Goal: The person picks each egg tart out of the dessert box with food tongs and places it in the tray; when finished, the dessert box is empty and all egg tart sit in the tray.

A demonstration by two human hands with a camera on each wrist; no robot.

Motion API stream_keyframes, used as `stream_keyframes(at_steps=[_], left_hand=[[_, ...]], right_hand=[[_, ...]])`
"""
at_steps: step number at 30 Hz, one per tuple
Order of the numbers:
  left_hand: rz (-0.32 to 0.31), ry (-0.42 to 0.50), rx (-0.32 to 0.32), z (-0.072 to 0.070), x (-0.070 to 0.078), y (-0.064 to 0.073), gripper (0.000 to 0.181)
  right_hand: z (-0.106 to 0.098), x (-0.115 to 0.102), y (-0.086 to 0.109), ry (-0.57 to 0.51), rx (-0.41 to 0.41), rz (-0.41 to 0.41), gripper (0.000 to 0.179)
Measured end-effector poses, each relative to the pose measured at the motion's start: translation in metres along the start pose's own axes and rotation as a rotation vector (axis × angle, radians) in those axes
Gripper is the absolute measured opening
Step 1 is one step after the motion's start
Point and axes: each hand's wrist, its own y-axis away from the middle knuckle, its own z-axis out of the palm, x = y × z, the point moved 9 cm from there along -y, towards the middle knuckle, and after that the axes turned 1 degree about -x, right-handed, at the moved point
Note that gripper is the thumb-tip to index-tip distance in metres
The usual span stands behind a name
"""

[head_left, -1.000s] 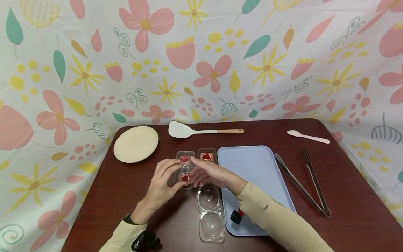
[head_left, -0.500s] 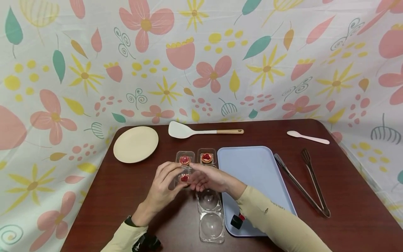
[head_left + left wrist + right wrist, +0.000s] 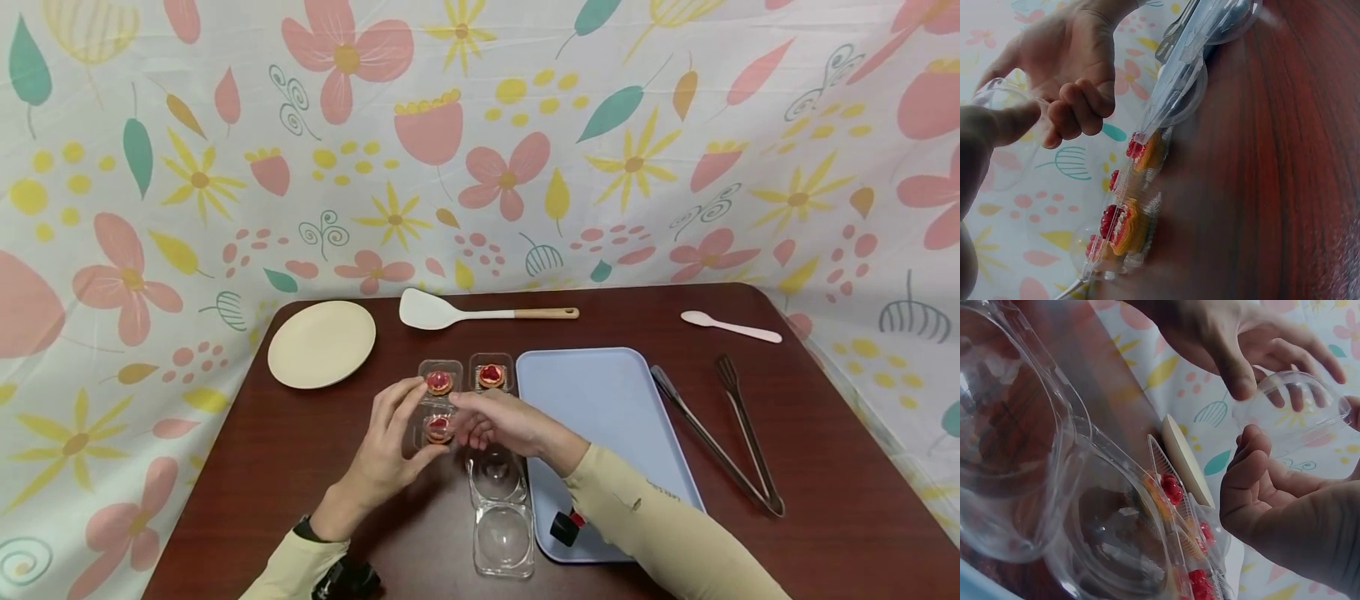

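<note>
Both hands hold a clear plastic domed lid (image 3: 1297,406) raised above the table. My left hand (image 3: 387,443) has its thumb at one edge of the lid and its fingers behind it. My right hand (image 3: 506,422) grips the opposite edge with curled fingers and thumb. Below stand clear containers with red-topped tarts: one tart (image 3: 438,382) at the back left, another tart (image 3: 438,431) nearer me, and a third tart (image 3: 491,375) in the right container (image 3: 477,360). That container's two-domed lid (image 3: 504,537) lies folded open toward me. My right hand hides part of it.
A blue tray (image 3: 592,392) lies right of the containers, under my right forearm. Farther right are metal tongs (image 3: 705,433) and a pink spoon (image 3: 731,325). A white spatula (image 3: 442,311) and a cream plate (image 3: 322,343) lie along the back of the table (image 3: 300,442).
The left thumb has drifted slightly toward me, away from the fingers, uncovering more of the nearer left tart. The right hand stays nearly still.
</note>
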Motion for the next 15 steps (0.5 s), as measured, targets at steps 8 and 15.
stream_keyframes(at_steps=[8, 15], left_hand=[[-0.203, 0.087, -0.079, 0.0, -0.018, 0.005, 0.09], [-0.359, 0.164, -0.196, 0.002, -0.027, 0.01, 0.081]], right_hand=[[-0.003, -0.01, 0.004, 0.098, 0.052, -0.08, 0.05], [-0.004, -0.024, 0.014, 0.449, 0.128, -0.207, 0.047]])
